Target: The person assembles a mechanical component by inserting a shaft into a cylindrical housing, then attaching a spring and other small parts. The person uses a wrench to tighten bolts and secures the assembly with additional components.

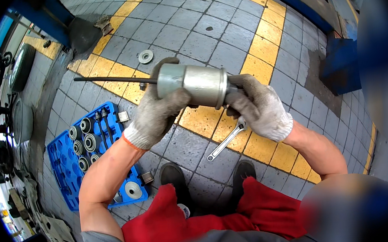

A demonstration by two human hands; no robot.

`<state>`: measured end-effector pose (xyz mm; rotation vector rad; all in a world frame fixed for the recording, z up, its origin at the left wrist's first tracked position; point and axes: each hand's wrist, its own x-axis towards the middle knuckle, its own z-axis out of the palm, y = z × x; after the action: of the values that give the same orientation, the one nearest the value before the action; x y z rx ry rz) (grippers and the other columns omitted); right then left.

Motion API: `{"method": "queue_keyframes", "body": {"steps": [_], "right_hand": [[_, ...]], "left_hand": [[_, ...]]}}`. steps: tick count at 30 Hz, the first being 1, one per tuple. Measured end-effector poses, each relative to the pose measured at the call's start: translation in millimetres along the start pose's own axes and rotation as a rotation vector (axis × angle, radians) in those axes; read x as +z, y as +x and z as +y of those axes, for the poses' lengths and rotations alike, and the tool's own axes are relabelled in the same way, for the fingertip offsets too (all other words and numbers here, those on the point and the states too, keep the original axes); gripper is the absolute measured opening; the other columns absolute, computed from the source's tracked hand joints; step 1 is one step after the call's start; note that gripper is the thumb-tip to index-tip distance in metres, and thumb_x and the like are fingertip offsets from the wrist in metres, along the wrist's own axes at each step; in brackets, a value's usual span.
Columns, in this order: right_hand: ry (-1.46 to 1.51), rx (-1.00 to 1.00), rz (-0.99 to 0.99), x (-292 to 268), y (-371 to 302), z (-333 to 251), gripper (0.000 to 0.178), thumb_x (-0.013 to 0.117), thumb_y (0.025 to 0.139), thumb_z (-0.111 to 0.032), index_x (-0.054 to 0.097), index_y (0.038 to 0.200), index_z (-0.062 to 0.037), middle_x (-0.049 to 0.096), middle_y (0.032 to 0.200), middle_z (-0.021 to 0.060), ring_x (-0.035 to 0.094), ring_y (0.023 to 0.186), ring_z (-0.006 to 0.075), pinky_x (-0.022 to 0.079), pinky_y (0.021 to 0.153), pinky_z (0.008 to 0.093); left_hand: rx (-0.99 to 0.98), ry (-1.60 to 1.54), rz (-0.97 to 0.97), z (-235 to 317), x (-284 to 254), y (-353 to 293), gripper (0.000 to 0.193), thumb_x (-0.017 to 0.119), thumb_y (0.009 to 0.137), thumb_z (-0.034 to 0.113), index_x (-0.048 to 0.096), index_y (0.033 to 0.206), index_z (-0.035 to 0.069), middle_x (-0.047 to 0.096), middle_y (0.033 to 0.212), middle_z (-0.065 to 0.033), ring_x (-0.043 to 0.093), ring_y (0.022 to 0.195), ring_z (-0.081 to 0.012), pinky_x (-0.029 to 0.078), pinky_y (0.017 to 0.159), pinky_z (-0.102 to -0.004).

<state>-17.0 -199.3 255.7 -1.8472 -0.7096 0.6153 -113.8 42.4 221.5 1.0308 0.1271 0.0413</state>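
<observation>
Between my gloved hands, above the floor, I hold a bearing press tool lying nearly level: stacked metal sleeves [202,83], one dull grey-green and one silver with a rim, on a long dark rod [111,79] that sticks out to the left. My left hand [148,114] is closed around the grey-green sleeve, thumb in front. My right hand [262,109] grips the dark end of the tool beyond the silver rim; its fingers partly hide that end. Below my right hand, an adjustable wrench [227,142] lies on the tiles. A flat metal ring [145,56] lies farther off.
An open blue tool case [66,181] with several round stepped adapters [91,142] and dark bolts lies at left. Blue lift posts stand at far left [53,17] and right [339,65]. A tyre [22,65] is at the left edge. My shoes [171,173] are below the hands.
</observation>
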Motion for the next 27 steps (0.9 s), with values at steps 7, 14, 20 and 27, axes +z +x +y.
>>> {"method": "queue_keyframes", "body": {"steps": [7,14,20,27], "right_hand": [[0.202,0.311,-0.182,-0.7,7.7,-3.4,0.056,0.032,0.116,-0.044,0.064,0.111,0.0012,0.071,0.077,0.0087,0.066,0.061,0.0129,0.054,0.057,0.0283],[0.070,0.130,-0.199,-1.5,6.5,23.7,0.044,0.044,0.113,-0.030,0.058,0.133,0.0066,0.069,0.102,0.0105,0.064,0.091,0.0156,0.053,0.081,0.0314],[-0.120,-0.090,-0.054,19.4,8.2,31.6,0.034,0.053,0.101,-0.008,0.055,0.132,0.0056,0.067,0.098,0.0125,0.063,0.083,0.0177,0.054,0.074,0.0336],[-0.187,-0.218,0.104,19.1,9.7,48.6,0.021,0.054,0.105,-0.013,0.053,0.120,0.0017,0.059,0.089,0.0082,0.056,0.071,0.0150,0.050,0.064,0.0319]], "left_hand": [[-0.011,0.094,0.018,5.5,3.4,-3.6,0.080,0.080,0.091,0.020,0.034,0.155,0.009,0.056,0.130,-0.0131,0.062,0.112,-0.0209,0.058,0.093,-0.0354],[-0.073,-0.197,0.014,-1.8,-11.8,4.4,0.086,0.050,0.097,0.074,0.041,0.150,0.006,0.059,0.134,-0.0155,0.062,0.123,-0.0288,0.064,0.082,-0.0399],[-0.133,-0.067,0.444,-11.5,-10.8,13.7,0.054,0.040,0.104,0.056,0.058,0.133,0.014,0.069,0.111,-0.0121,0.072,0.094,-0.0282,0.063,0.064,-0.0426],[-0.258,-0.108,0.376,-39.4,-14.2,26.2,0.053,0.035,0.106,0.046,0.050,0.142,0.010,0.067,0.112,-0.0202,0.072,0.071,-0.0333,0.062,0.053,-0.0407]]}}
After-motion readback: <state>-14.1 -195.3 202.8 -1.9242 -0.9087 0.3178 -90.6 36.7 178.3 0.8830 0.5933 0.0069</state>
